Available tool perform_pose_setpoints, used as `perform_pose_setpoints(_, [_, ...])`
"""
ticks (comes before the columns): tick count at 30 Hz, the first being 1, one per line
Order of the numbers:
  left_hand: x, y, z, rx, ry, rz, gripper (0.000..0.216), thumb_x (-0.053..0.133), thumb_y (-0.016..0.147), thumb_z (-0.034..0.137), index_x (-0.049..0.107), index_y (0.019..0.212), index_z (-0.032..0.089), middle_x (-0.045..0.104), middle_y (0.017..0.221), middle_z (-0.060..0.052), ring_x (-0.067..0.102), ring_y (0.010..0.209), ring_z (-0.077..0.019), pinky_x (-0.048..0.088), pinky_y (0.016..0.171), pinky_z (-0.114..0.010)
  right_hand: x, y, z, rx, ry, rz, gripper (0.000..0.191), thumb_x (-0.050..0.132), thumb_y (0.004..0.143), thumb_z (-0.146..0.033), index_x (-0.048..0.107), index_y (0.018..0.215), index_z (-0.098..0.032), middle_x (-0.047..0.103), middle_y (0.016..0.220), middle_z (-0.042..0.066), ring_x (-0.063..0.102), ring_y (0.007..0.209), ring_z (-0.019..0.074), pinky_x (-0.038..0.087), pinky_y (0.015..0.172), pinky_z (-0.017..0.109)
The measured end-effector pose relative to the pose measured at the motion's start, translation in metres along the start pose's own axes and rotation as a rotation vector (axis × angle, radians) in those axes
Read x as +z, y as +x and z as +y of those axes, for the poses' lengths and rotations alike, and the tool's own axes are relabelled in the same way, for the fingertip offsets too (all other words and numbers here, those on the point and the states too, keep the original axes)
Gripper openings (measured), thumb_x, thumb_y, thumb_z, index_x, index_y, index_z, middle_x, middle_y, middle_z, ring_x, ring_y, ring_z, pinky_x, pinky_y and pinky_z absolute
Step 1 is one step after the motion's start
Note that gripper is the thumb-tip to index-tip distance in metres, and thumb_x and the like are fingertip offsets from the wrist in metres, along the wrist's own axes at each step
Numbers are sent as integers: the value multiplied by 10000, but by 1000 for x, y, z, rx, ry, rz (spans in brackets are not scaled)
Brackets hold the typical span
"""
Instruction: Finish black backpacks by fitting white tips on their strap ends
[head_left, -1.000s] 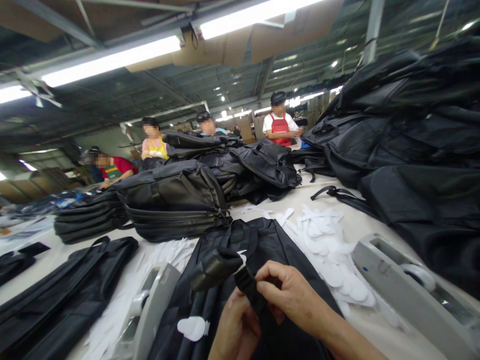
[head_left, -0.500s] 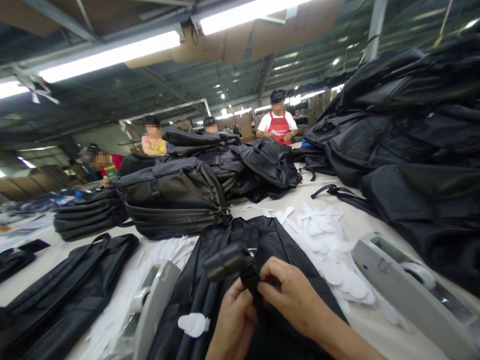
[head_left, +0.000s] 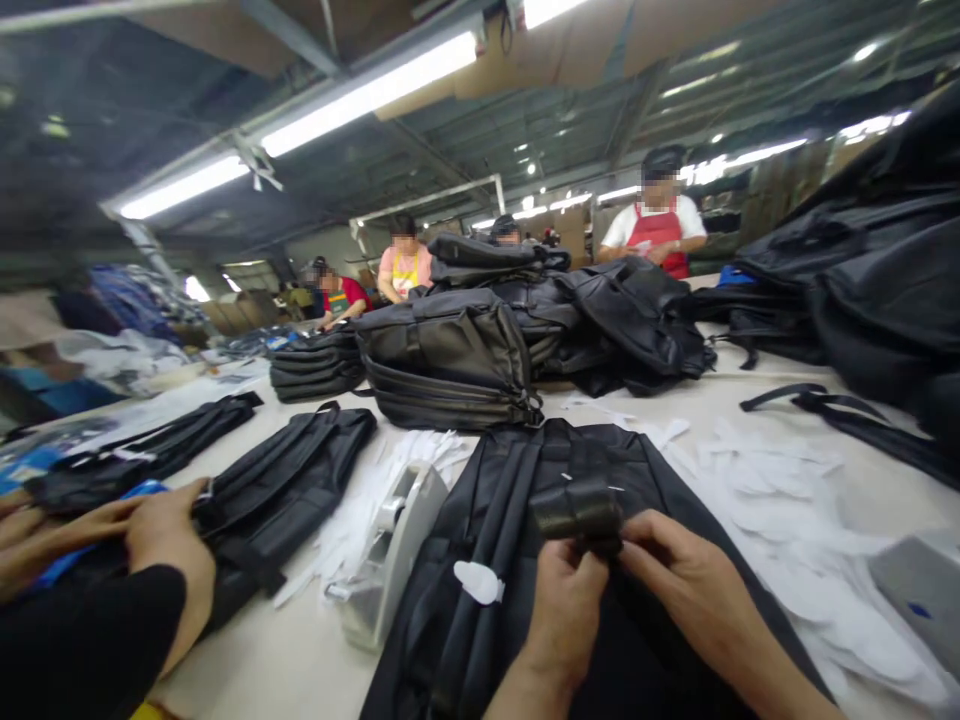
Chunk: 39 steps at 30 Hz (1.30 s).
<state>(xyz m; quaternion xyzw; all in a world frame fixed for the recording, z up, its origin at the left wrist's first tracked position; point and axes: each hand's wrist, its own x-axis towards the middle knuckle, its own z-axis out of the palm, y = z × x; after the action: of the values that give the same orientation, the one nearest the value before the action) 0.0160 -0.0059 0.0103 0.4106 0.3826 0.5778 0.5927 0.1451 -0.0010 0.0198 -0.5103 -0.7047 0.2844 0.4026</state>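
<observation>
Swung rightward across the view since half a second ago, everything on the tabletop, with a co-worker's bare hand (head_left: 161,520) newly in at near left; levelled and drawn closer to the fingers, a dark, glossy, rolled bundle (head_left: 576,508).

At near left, below that visiting hand, a short black sleeve (head_left: 90,640); just beside it, a bit of bright blue material (head_left: 142,489). Next rightward, lying flat on a cream tabletop (head_left: 247,670), a black fabric bag with long straps (head_left: 307,470). Farther off, a stack of ribbed black bags (head_left: 315,368). Then a spread of thin white strips (head_left: 360,505) and, touching it, a pale grey tape dispenser (head_left: 412,560).

At near centre, spread flat, a large black backpack (head_left: 517,560), with a white tongue-shaped tab (head_left: 478,583) across its padded straps. Over this backpack, the bundle: gripped from below by the left hand (head_left: 566,590), pinched at its right end by the right hand (head_left: 682,570); impossible to tell exactly which part sits inside either grip.

Far beyond, a pile of bulky black bags (head_left: 450,350); behind and rightward, a person in a red apron (head_left: 660,235). At right, a loose heap of white cut pieces (head_left: 780,500).
</observation>
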Motion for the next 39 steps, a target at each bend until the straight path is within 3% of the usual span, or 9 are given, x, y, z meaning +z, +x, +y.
perform_pose_setpoints(6, [-1, -1, -2, 63, -137, -18, 212, 659, 718, 274, 622, 861, 123, 643, 809, -39, 557, 796, -140, 411, 779, -257, -3, -1, 11, -154, -132, -12, 189, 540, 801, -405, 584, 777, -223, 608, 850, 23, 581, 806, 183, 463, 701, 229])
perform_pose_setpoints(11, [-4, 0, -2, 24, -208, -2, 207, 664, 704, 301, 606, 784, 119, 580, 720, -12, 520, 720, -118, 398, 732, -251, -4, 2, 16, -237, -124, -23, 179, 576, 771, -402, 603, 821, -232, 601, 894, 45, 583, 847, 202, 487, 701, 241])
perform_pose_setpoints(18, [-5, 0, -5, -155, -261, -40, 196, 674, 660, 297, 606, 715, 122, 493, 602, 21, 414, 526, -56, 289, 513, -193, -10, 4, 25, -189, -74, -78, 182, 586, 762, -405, 613, 796, -229, 625, 795, 34, 608, 749, 201, 505, 643, 244])
perform_pose_setpoints(25, [-5, -2, 10, -15, -222, -159, 195, 666, 671, 248, 661, 826, 130, 594, 727, -21, 508, 697, -119, 401, 739, -256, -13, 5, 27, -165, -174, -81, 224, 601, 736, -406, 637, 897, -256, 667, 858, 9, 624, 764, 212, 509, 655, 257])
perform_pose_setpoints(29, [-7, -1, 2, -1, -140, -110, 163, 657, 666, 225, 659, 801, 133, 611, 735, -24, 532, 724, -142, 414, 781, -295, -14, 7, 30, -142, -169, -110, 223, 595, 737, -404, 643, 885, -244, 665, 852, 18, 614, 788, 229, 508, 685, 275])
perform_pose_setpoints(32, [-8, 0, -5, -23, -101, -70, 152, 658, 674, 251, 652, 766, 130, 593, 683, -7, 512, 652, -114, 425, 722, -270, -12, 5, 24, -151, -132, -122, 186, 546, 782, -388, 630, 847, -236, 645, 849, 26, 595, 823, 225, 492, 697, 272])
perform_pose_setpoints(36, [-7, 0, -5, -157, -196, -186, 240, 590, 753, 339, 653, 824, 118, 580, 644, -10, 499, 547, -84, 420, 592, -226, -4, -3, 5, -117, -31, -117, 189, 468, 841, -346, 571, 747, -218, 573, 731, 13, 549, 668, 161, 447, 600, 243])
perform_pose_setpoints(39, [-4, 1, 0, -198, -186, -194, 279, 550, 786, 371, 649, 846, 117, 560, 578, -3, 500, 496, -81, 408, 529, -210, 2, -6, -6, -27, 162, -88, 197, 471, 839, -323, 517, 691, -200, 505, 664, -9, 503, 596, 133, 422, 555, 232])
